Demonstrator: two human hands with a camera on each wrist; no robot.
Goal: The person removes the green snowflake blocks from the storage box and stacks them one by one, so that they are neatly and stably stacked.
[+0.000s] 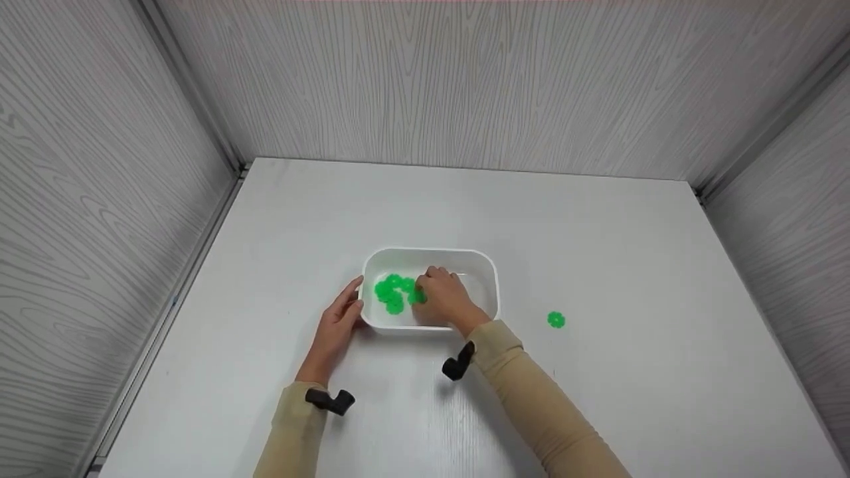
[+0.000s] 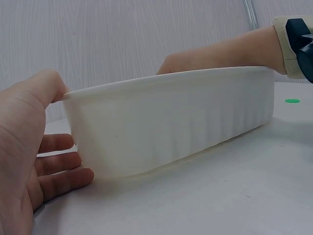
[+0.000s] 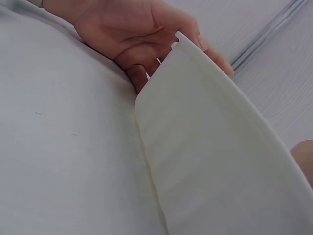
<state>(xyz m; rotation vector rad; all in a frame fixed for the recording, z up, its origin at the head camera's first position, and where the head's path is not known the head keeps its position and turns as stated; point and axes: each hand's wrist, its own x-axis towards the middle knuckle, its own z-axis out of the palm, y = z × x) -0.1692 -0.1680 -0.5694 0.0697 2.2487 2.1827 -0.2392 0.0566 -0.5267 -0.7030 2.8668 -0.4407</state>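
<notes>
A white plastic box (image 1: 478, 253) stands on the table with several green flower-shaped discs (image 1: 390, 292) gathered in its left half. Inside it, my right hand (image 1: 439, 295) curls its fingers round a green flower-shaped disc (image 1: 417, 297) beside that pile. The front wall hides those fingers in the left wrist view, where only the forearm passes over the rim. At the box's left end rests my left hand (image 1: 337, 328), its thumb (image 2: 51, 88) at the rim and the other fingers (image 2: 63, 183) lying against the outer wall.
One more green flower-shaped disc (image 1: 556, 320) lies flat on the white table (image 1: 617, 372), right of the box. Pale wood-grain panels (image 1: 425, 86) rise behind the table and along both sides. A black wrist camera (image 1: 458, 362) sits on each sleeve.
</notes>
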